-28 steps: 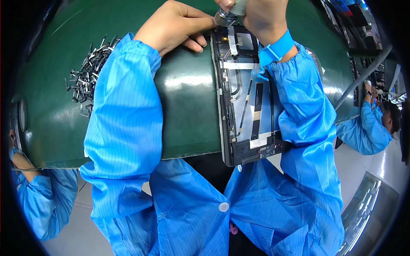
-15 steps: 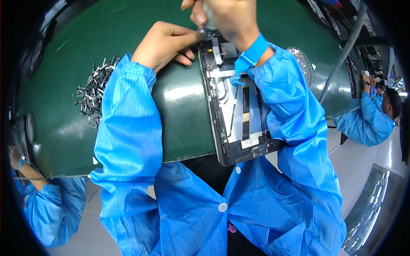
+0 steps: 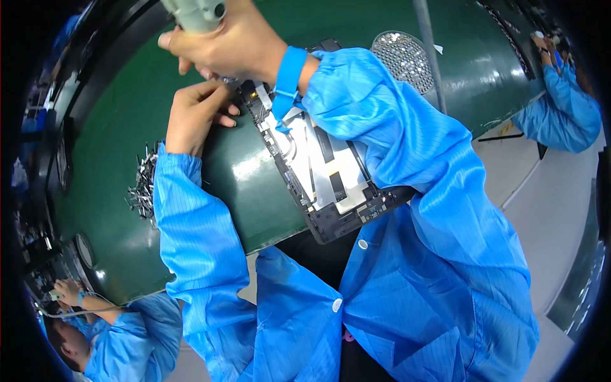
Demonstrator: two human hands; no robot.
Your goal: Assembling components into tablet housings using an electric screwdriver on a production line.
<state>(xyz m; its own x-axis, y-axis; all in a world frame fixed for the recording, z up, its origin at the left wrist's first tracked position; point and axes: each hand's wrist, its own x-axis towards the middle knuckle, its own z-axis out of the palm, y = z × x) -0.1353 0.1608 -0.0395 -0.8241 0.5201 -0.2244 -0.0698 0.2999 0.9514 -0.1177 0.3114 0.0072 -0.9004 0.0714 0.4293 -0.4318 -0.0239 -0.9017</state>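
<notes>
Looking down at a dark green glossy bench mat point(image 3: 254, 172) that fills the upper half of view and curves with the lens. An opened flat electronic device with a black frame and silver inner plates point(image 3: 318, 172) lies on it, tilted, its near corner overhanging the bench edge towards me. My right hand point(image 3: 223, 44) is wrapped tight around a pale grey-green power screwdriver body point(image 3: 194, 11) at the device's far end; blue wrist strap point(image 3: 289, 73) on that wrist. My left hand point(image 3: 191, 114) rests on the mat just beside the device's far left corner, fingers curled together, tips touching the frame; I cannot tell if they pinch anything. A heap of small shiny metal clips point(image 3: 143, 188) sits left of my left sleeve. A round mesh tray of tiny bright parts point(image 3: 404, 57) sits right, behind my right sleeve. Other people in blue smocks work at lower left point(image 3: 121, 331) and upper right point(image 3: 563, 108). Pale floor point(image 3: 554, 235) to the right.
</notes>
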